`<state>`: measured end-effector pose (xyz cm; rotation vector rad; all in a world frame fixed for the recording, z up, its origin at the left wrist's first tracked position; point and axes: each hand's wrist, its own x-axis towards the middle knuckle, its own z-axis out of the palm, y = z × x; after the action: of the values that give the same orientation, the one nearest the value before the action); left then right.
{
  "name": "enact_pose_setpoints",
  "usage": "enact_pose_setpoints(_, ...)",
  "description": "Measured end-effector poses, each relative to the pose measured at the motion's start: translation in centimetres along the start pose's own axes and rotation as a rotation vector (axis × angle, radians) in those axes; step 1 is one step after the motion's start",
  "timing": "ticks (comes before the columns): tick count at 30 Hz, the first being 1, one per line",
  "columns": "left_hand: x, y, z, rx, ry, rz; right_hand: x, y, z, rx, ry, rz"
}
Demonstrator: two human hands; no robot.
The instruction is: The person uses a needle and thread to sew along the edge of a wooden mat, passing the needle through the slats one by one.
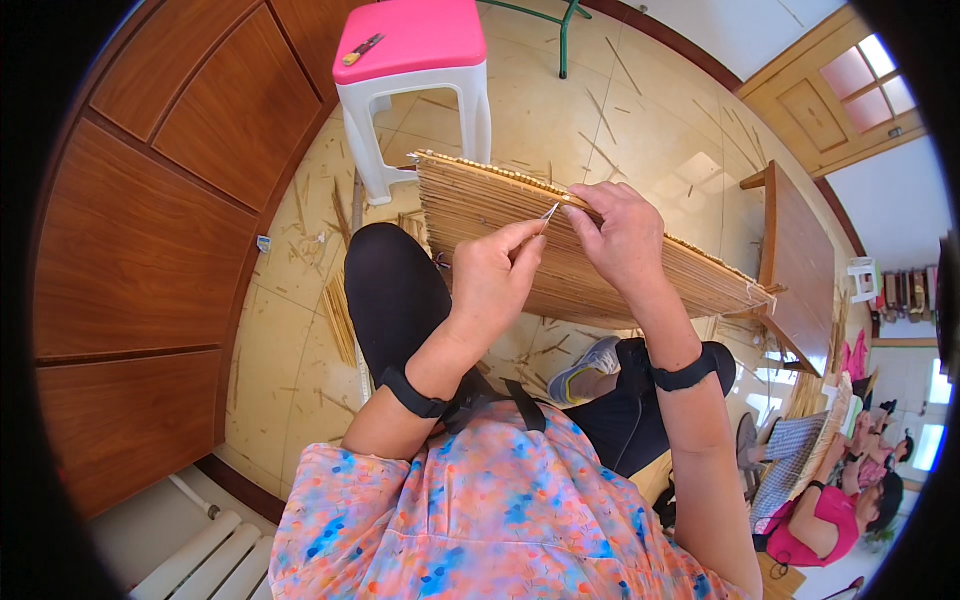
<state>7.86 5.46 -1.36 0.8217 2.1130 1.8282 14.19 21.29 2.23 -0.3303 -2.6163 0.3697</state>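
Observation:
A mat of thin tan reeds [500, 205] lies slanted across my lap, its top edge lined with cut reed ends. My left hand [493, 275] is closed in a pinch on a white string [550, 212] that runs up to the mat's top edge. At that same edge my right hand [625, 228] grips the mat, thumb on the near side and fingers over the top. The fingertips of both hands are a short way apart. White string ends also hang at the mat's right corner.
A pink-topped white stool [415, 45] bears a utility knife [363, 50]. Reed scraps [340, 320] litter the tiled floor. Wooden cabinets [150, 215] line the left side; a brown wooden table [800, 265] stands right. Another person in pink [825, 525] sits at lower right.

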Motion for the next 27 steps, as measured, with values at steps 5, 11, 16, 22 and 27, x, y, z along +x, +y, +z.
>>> enact_pose_setpoints(5, -0.06, 0.07, 0.04, -0.029, -0.011, -0.016, -0.01, -0.08, -0.06, 0.0, 0.006, -0.006)
enact_pose_setpoints(11, -0.07, -0.01, 0.07, -0.02, -0.024, -0.015, -0.1, -0.06, -0.02, -0.025, 0.0, 0.002)
enact_pose_setpoints(16, -0.14, 0.07, 0.08, -0.014, -0.011, 0.0, -0.09, -0.12, 0.0, -0.02, 0.008, -0.003)
enact_pose_setpoints(22, -0.14, 0.24, 0.08, -0.004, -0.013, 0.005, -0.19, -0.11, -0.02, -0.009, 0.012, -0.006)
enact_pose_setpoints(27, -0.19, 0.17, 0.02, 0.001, -0.013, 0.005, -0.13, -0.28, -0.04, -0.001, 0.011, -0.002)
